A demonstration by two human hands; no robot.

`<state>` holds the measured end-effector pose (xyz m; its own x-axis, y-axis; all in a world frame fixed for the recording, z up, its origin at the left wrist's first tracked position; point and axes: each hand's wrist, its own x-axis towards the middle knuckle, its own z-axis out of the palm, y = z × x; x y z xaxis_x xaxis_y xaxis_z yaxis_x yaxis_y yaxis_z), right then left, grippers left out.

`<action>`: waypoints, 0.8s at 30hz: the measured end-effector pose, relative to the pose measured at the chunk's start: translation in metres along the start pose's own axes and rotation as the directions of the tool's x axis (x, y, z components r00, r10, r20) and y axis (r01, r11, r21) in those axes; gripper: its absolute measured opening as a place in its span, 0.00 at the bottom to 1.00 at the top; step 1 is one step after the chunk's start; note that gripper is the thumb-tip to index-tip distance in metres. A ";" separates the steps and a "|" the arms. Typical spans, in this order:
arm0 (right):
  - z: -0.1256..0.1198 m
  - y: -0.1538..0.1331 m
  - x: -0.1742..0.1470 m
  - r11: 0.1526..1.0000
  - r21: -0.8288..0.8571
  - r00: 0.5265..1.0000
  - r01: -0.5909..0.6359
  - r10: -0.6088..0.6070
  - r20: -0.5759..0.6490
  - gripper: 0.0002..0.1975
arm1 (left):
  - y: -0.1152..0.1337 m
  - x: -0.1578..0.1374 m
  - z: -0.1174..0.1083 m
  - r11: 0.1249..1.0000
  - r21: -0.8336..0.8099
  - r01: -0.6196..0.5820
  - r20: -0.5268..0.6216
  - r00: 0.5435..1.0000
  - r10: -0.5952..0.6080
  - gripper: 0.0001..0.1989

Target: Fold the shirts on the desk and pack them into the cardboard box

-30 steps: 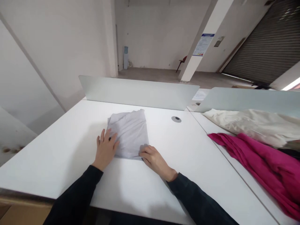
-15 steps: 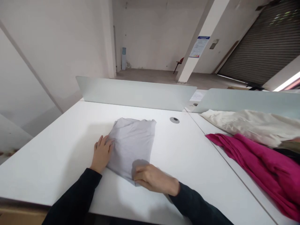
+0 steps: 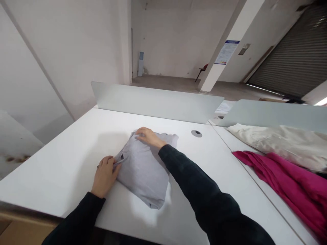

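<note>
A light grey folded garment (image 3: 145,166) lies on the white table, its kind not plain from the folds. My left hand (image 3: 106,175) pinches its left edge between thumb and fingers, and a small dark gap shows in the cloth beside the fingertips. Reaching across the cloth, my right hand (image 3: 149,136) has its fingers closed on the far left corner. My right forearm covers part of the garment's right side. The near corner of the cloth is loose on the table.
Frosted dividers (image 3: 155,103) stand along the table's (image 3: 84,149) back edge. A grey cable grommet (image 3: 196,133) sits at the back right. Beyond a seam at right lie magenta cloth (image 3: 286,180) and cream cloth (image 3: 276,143). A cardboard box (image 3: 22,231) shows below the near left edge.
My right hand has moved from the garment's near corner up to its far left corner. My left hand now lifts the left edge slightly. The camera view has turned a little left.
</note>
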<state>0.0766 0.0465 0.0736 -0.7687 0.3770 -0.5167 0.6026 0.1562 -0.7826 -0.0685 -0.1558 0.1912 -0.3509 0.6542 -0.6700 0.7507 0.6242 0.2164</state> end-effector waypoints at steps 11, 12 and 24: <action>0.035 0.022 0.037 0.913 -0.234 0.940 -0.334 0.339 -0.019 0.16 | 0.004 -0.006 -0.003 0.994 0.097 0.040 0.101 0.994 -0.050 0.19; 0.038 0.023 0.036 0.909 -0.233 0.936 -0.345 0.350 -0.022 0.16 | 0.005 -0.005 -0.003 0.993 0.109 0.049 0.112 0.992 -0.061 0.18; -0.054 0.092 -0.036 0.849 -0.150 0.845 -0.507 0.524 0.107 0.25 | -0.002 -0.045 -0.025 0.756 -0.584 0.297 0.023 0.936 -0.350 0.29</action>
<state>0.1716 0.0970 0.0391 -0.3568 0.3026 -0.8838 0.9334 0.0780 -0.3502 -0.0678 -0.1755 0.2386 -0.5788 0.3842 -0.7193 0.1365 0.9153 0.3790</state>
